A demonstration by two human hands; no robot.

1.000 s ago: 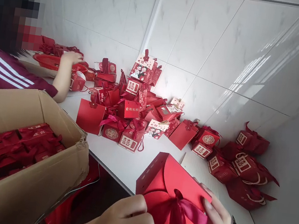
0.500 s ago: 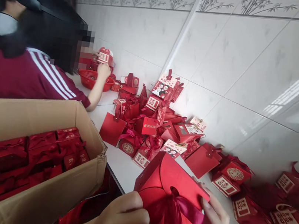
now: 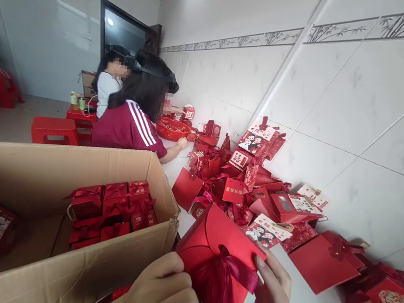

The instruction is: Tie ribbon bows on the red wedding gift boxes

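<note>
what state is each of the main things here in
red gift box, held, flaps folded over one another
ribbon, gathered at the front, knot unclear
left hand, curled against the box
right hand, gripping the box's edge
cardboard carton, open, partly filled
ribboned boxes, packed side by side in the carton
red basin, upright, holding small items
red stool, upright
table boxes, heaped loosely

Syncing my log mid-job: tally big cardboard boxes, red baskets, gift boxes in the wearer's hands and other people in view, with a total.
Big cardboard box: 1
Red basket: 1
Held gift box: 1
Other people: 2
Total: 5
</note>
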